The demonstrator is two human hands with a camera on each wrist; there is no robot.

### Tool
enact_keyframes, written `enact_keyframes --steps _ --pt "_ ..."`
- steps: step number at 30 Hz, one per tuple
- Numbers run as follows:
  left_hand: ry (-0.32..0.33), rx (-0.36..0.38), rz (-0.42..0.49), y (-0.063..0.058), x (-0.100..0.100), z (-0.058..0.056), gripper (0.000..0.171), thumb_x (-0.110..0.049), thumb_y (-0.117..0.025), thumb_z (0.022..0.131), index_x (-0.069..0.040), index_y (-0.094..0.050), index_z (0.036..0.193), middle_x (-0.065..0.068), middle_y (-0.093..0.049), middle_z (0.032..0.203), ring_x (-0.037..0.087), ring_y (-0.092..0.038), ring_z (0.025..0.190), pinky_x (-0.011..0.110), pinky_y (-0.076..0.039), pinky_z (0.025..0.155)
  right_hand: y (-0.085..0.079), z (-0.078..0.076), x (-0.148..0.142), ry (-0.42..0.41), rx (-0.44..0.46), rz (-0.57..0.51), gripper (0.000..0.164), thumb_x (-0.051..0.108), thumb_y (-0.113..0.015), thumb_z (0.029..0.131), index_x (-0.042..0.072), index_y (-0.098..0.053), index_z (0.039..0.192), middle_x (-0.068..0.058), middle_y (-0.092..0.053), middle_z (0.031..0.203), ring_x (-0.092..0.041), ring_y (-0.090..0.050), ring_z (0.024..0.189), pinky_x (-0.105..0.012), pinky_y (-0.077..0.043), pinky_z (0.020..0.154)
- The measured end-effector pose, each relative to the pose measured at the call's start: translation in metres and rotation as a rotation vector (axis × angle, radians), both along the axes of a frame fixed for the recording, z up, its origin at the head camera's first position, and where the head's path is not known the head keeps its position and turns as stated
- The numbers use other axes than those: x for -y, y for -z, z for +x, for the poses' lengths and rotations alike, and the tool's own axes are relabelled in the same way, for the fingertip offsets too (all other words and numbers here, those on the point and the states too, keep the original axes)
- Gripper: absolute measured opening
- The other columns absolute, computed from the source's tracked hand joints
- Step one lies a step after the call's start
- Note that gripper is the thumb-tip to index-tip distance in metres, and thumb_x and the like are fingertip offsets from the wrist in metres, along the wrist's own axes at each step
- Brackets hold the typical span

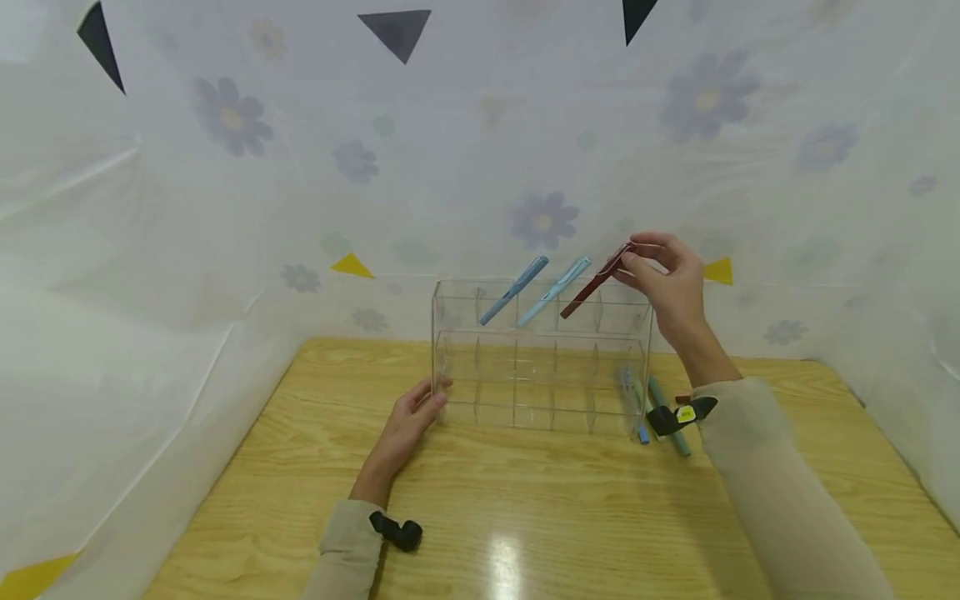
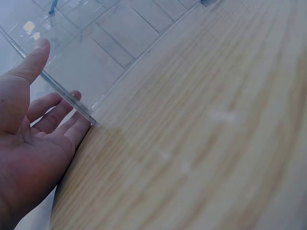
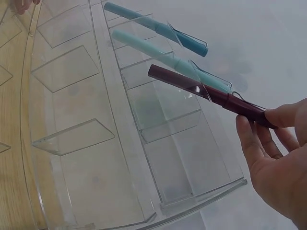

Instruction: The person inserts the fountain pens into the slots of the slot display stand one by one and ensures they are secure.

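A clear acrylic display rack with divided tiers stands on the table. My right hand pinches the clip end of a dark red pen between thumb and fingers. In the right wrist view that pen lies slanted at the top tier, beside a light blue pen. A darker blue pen leans in the same tier, farther left. My left hand holds the rack's lower left side; in the left wrist view, thumb and fingers lie on either side of the clear panel.
Several more pens lie on the wooden table by the rack's right end, among them a green pen and a blue pen, partly hidden behind the rack and right wrist. A flower-patterned white sheet hangs behind the table.
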State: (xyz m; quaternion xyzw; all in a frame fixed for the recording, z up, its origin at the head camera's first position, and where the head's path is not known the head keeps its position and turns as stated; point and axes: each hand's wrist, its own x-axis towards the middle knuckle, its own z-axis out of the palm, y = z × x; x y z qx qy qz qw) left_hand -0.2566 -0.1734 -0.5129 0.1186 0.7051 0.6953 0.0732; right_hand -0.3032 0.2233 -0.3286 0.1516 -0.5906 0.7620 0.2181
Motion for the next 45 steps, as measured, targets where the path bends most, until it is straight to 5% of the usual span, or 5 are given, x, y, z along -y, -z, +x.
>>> enact_keyframes --steps 14,24,36,45 --pt "-0.007 -0.001 0.005 -0.001 -0.002 0.000 0.054 -0.033 -0.061 0.106 -0.009 -0.049 0.153 0.009 -0.047 0.156 0.027 -0.038 0.147 0.054 -0.035 0.114 0.003 -0.005 -0.003 -0.014 0.028 0.198 0.028 -0.005 -0.067 0.096 -0.014 -0.061 0.123 -0.013 -0.065 0.104 -0.016 -0.074 0.087 -0.028 -0.058 0.081" --pt "-0.006 0.000 0.001 0.000 0.000 -0.001 0.055 -0.032 -0.061 0.106 -0.008 -0.048 0.153 0.006 -0.050 0.154 0.023 -0.039 0.146 0.053 -0.035 0.114 0.005 -0.003 -0.013 0.142 0.005 0.471 0.030 0.001 -0.068 0.098 -0.013 -0.063 0.123 -0.013 -0.068 0.109 -0.015 -0.073 0.095 -0.023 -0.057 0.081" --pt "-0.010 -0.009 0.003 -0.001 -0.003 0.001 0.053 -0.032 -0.060 0.106 -0.007 -0.050 0.151 0.010 -0.047 0.156 0.028 -0.037 0.147 0.055 -0.036 0.113 0.002 0.001 -0.017 0.126 0.043 0.504 0.030 0.004 -0.068 0.099 -0.012 -0.061 0.123 -0.020 -0.069 0.107 -0.011 -0.074 0.087 -0.024 -0.058 0.079" --pt "0.000 -0.037 -0.019 -0.001 -0.007 0.002 0.049 -0.031 -0.060 0.106 -0.010 -0.053 0.149 0.010 -0.048 0.155 0.028 -0.039 0.147 0.053 -0.038 0.112 0.003 0.009 -0.031 0.029 0.059 0.322 0.032 0.000 -0.069 0.097 -0.010 -0.060 0.126 -0.011 -0.072 0.099 -0.016 -0.076 0.085 -0.027 -0.058 0.078"
